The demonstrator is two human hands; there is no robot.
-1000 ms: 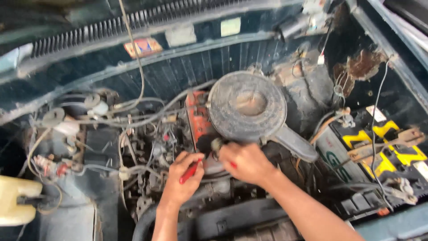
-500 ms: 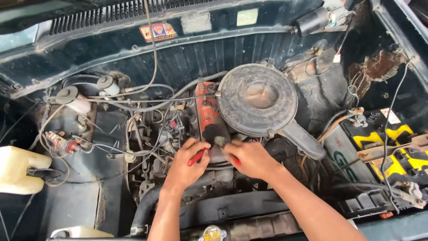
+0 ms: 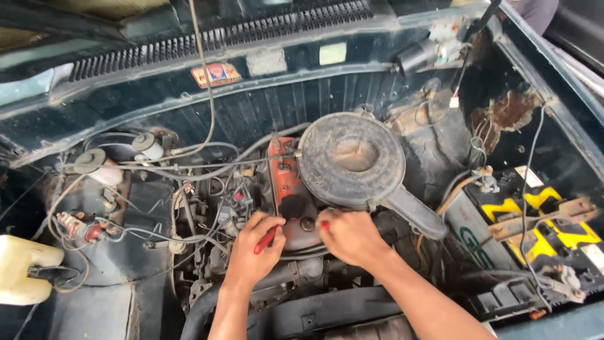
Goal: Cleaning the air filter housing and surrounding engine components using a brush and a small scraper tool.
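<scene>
- Head view, looking down into an open engine bay: left hand [image 3: 251,252] curled round a slim red-handled tool [image 3: 265,239], fingers [image 3: 267,221] closed on the handle; its tip is hidden, so I cannot tell what kind of tool it is
- Right hand [image 3: 349,236] rests on the near end of the red valve cover [image 3: 286,186], fingers bent and pressed down beside a small round cap [image 3: 307,223]; whether they pinch anything I cannot tell
- Tool lies just left of that cap, over the front of the valve cover, between the two hands
- Handling, as a judgement: tool looks light and stiff, best held along the red handle; grime on the engine suggests oily, slippery surfaces
- Round black air cleaner housing [image 3: 351,160] sits just behind and right of the hands, its snout [image 3: 412,214] running out to the right, crowding the right wrist
- Tangle of wires and hoses [image 3: 189,208] to the left of the left hand, close enough to snag
- Battery with yellow caps [image 3: 541,220] well to the right; pale plastic reservoir [image 3: 25,267] at far left; rusted patch [image 3: 503,113] on the inner wing at upper right
</scene>
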